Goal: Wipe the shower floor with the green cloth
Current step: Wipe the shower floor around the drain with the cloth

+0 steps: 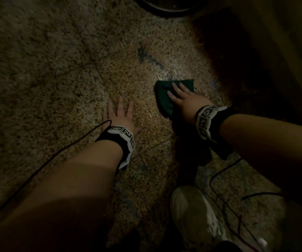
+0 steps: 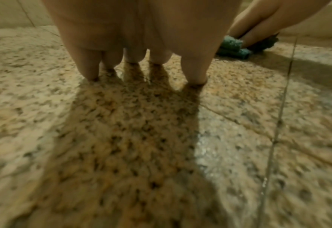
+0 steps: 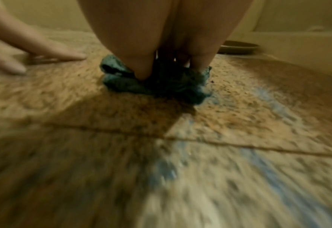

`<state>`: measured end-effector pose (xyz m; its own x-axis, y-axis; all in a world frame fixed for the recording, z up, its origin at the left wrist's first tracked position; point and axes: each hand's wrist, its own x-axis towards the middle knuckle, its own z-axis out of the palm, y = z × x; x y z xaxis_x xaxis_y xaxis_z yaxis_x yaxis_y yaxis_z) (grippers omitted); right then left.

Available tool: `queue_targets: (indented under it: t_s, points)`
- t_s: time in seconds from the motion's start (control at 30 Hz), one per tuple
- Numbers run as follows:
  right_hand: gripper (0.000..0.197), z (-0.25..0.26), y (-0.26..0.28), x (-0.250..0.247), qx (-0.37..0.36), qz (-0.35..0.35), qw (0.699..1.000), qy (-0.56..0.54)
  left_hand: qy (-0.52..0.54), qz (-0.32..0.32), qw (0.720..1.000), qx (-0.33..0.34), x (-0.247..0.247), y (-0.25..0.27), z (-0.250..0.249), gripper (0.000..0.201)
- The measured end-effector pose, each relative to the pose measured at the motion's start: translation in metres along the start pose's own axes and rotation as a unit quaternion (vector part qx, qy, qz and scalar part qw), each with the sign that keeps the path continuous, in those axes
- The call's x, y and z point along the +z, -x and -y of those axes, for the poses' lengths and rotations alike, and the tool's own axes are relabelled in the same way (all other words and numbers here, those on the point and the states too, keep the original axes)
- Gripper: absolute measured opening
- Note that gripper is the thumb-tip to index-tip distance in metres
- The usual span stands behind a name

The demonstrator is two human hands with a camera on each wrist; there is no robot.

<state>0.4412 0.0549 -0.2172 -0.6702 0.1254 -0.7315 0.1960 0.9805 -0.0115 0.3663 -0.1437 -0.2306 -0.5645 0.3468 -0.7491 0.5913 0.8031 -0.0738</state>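
Nearest, at lower frame: pale shoe (image 1: 192, 213) planted on the shower floor (image 1: 55, 73), thin black cables (image 1: 42, 166) trailing across the stone from both wrist bands. Next out: left hand (image 1: 120, 115) laid flat on bare speckled stone, fingers (image 2: 195, 74) straight and spread, tips touching the floor, holding nothing; apparent function, a prop for body weight. Just beyond and to the right: right hand (image 1: 182, 98) pressed palm-down on the green cloth (image 1: 164, 99), fingers extended over the fabric, tips pushed into bunched folds in the right wrist view; not a closed grip, so far as visible. Cloth position: on the floor under and around the right hand, near the left hand but clear of it, rumpled at its forward edge (image 3: 122, 83). Handling estimate: soft, limp, light, probably damp; likely to fold and roll under sideways load rather than slide flat. Recommended hold: flat palm over the centre of the folded pad, fingertips pinning the leading edge, loose tail tucked under the wrist. Floor beside the cloth glossy and wet-looking, with bluish streaks (image 1: 150, 57) ahead; probably slippery for the propping hand. Farther out: tile seams, then a dark round rim (image 1: 166, 6) at top edge, identity not discernible. Right side in deep shadow.
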Motion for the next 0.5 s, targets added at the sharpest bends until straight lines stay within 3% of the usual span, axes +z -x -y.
queue_targets:
  t_s: [0.37, 0.5]
  points:
    - [0.072, -0.019, 0.048, 0.047, 0.039, 0.044, 0.998, 0.010, -0.012, -0.030, 0.999, 0.034, -0.004, 0.000, 0.002, 0.079]
    - [0.072, -0.016, 0.042, 0.042, 0.044, 0.042, 0.998, -0.004, -0.017, 0.008, 0.998, 0.052, -0.015, -0.002, -0.008, 0.077]
